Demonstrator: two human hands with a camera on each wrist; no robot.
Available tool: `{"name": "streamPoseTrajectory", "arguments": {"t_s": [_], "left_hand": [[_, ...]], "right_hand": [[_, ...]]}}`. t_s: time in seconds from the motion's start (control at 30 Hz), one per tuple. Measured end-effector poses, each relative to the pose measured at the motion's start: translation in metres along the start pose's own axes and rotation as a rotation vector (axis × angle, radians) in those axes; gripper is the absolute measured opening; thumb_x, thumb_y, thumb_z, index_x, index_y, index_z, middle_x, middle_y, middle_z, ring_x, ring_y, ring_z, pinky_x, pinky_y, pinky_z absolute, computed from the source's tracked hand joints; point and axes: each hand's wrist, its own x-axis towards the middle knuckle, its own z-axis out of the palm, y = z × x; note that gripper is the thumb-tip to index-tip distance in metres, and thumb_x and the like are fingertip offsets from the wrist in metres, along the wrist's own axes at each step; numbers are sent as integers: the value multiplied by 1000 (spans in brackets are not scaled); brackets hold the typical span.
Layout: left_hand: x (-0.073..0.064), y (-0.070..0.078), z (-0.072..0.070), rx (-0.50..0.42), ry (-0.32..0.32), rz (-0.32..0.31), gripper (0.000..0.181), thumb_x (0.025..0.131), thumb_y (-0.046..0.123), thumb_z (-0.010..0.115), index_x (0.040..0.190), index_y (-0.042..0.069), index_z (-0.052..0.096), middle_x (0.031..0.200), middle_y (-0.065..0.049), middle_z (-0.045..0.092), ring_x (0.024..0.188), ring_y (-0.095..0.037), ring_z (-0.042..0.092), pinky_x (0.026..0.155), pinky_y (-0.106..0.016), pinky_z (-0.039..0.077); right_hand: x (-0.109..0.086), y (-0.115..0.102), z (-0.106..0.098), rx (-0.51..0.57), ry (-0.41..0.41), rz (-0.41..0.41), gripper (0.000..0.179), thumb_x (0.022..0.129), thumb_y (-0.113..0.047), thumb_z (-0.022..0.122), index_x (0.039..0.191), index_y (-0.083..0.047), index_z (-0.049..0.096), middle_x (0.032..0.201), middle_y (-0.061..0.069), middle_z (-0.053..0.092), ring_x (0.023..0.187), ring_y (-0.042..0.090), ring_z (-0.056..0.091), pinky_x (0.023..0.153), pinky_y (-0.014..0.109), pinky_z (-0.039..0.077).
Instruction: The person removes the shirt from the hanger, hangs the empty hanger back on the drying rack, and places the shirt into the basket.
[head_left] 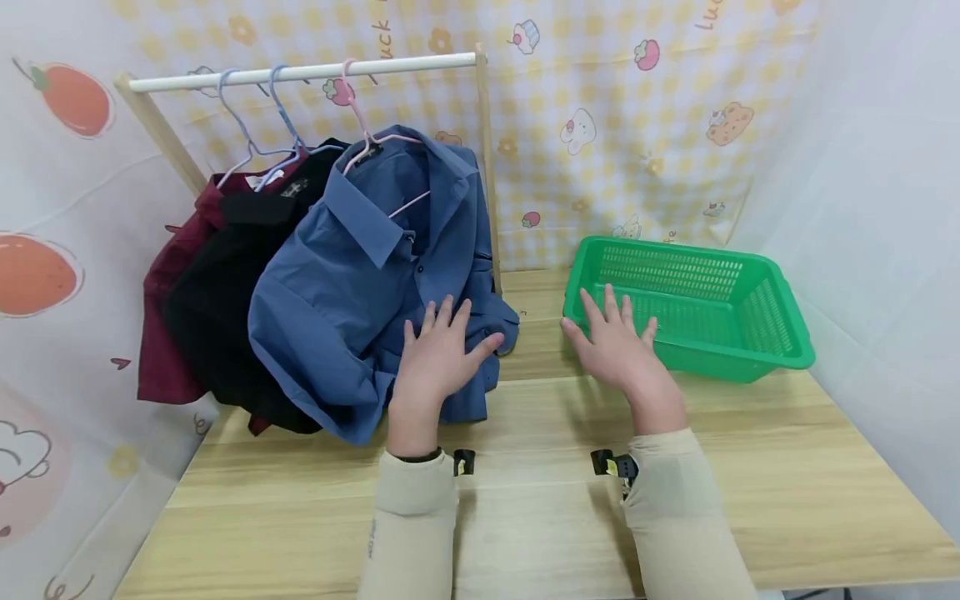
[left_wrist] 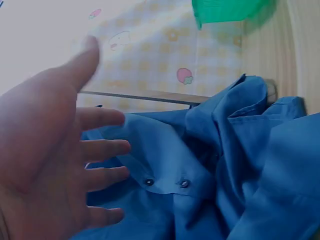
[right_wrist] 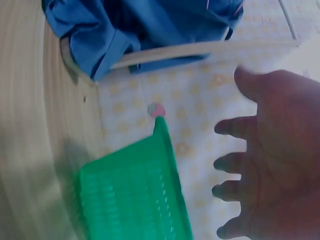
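My left hand [head_left: 437, 358] is spread in front of the blue shirt [head_left: 337, 292], its fingers straight and nothing in its grasp. The shirt hangs on a pink hanger [head_left: 360, 117] at the right end of the rail. In the left wrist view, buttons show on the blue cloth [left_wrist: 165, 155] beyond the fingers. My right hand [head_left: 618, 346], fingers also spread, is held over the near left side of a green plastic basket [head_left: 787, 321]. The basket holds nothing that I can see. Whether either hand touches anything is hard to tell.
A black shirt [head_left: 225, 308] and a dark red shirt [head_left: 168, 333] hang left of the blue one on blue hangers. The rack has a white rail [head_left: 315, 73] and wooden posts [head_left: 487, 175]. Patterned cloth [head_left: 637, 125] covers the wall behind the wooden table [head_left: 540, 517].
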Motion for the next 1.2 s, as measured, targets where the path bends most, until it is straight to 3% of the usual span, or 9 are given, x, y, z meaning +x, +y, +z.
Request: {"name": "streamPoseTrajectory", "arguments": {"t_s": [0.1, 0.17, 0.23, 0.37, 0.5, 0.6, 0.7, 0.93, 1.2], "left_hand": [[4, -1, -15, 30, 175, 40, 74, 106, 63, 53, 163, 17, 45, 169, -16, 41, 156, -41, 41, 121, -64, 40], [7, -2, -27, 45, 354, 55, 58, 107, 51, 59, 151, 13, 59, 155, -16, 58, 140, -40, 57, 108, -60, 53], [9, -3, -41, 50, 547, 61, 43, 107, 39, 63, 139, 11, 70, 139, -15, 70, 123, -40, 66, 98, -58, 57], [10, -9, -70, 29, 875, 69, 27, 107, 23, 63, 120, 5, 77, 120, -17, 76, 109, -40, 68, 92, -56, 57], [8, -19, -100, -2, 1063, 11, 31, 109, 26, 57, 118, 4, 76, 121, -19, 73, 115, -42, 60, 97, -56, 50], [5, -28, -119, -17, 1083, -106, 37, 110, 34, 55, 127, 7, 73, 132, -19, 68, 124, -40, 55, 104, -56, 46], [3, -35, -131, -22, 1030, -212, 43, 110, 40, 54, 137, 10, 69, 142, -18, 64, 132, -39, 52, 111, -55, 43], [6, -37, -140, 25, 837, -312, 52, 111, 44, 50, 152, 12, 57, 153, -17, 61, 136, -43, 53, 113, -63, 39], [8, -40, -144, 28, 686, -425, 51, 114, 33, 42, 160, 13, 49, 162, -20, 49, 144, -47, 44, 115, -71, 34]], "right_hand": [[20, -14, -11, 50, 39, -30, 72, 115, -49, 32, 173, -17, 5, 179, 21, -5, 165, 49, -1, 125, 79, -5], [36, -25, -20, 90, 62, -56, 68, 116, -43, 35, 172, -13, 11, 179, 23, 7, 165, 47, 11, 129, 73, 8], [53, -36, -28, 138, 79, -82, 66, 116, -41, 35, 171, -9, 17, 177, 23, 18, 164, 45, 20, 130, 67, 20], [82, -57, -38, 229, 91, -110, 63, 116, -41, 36, 168, -9, 27, 173, 21, 32, 160, 40, 33, 127, 57, 34], [107, -77, -43, 334, 85, -136, 60, 116, -41, 37, 166, -9, 32, 169, 18, 40, 156, 36, 41, 125, 52, 39], [123, -93, -45, 423, 83, -135, 59, 116, -42, 37, 165, -10, 33, 167, 15, 43, 154, 33, 43, 124, 49, 40], [135, -106, -46, 486, 98, -125, 59, 116, -43, 36, 166, -13, 30, 165, 14, 44, 153, 31, 45, 124, 47, 40], [154, -114, -50, 531, 120, -173, 57, 117, -41, 31, 167, -16, 28, 163, 13, 47, 149, 28, 48, 122, 44, 42], [164, -116, -43, 558, 154, -190, 53, 117, -41, 31, 163, -15, 36, 160, 11, 50, 144, 26, 52, 119, 41, 45]]}}
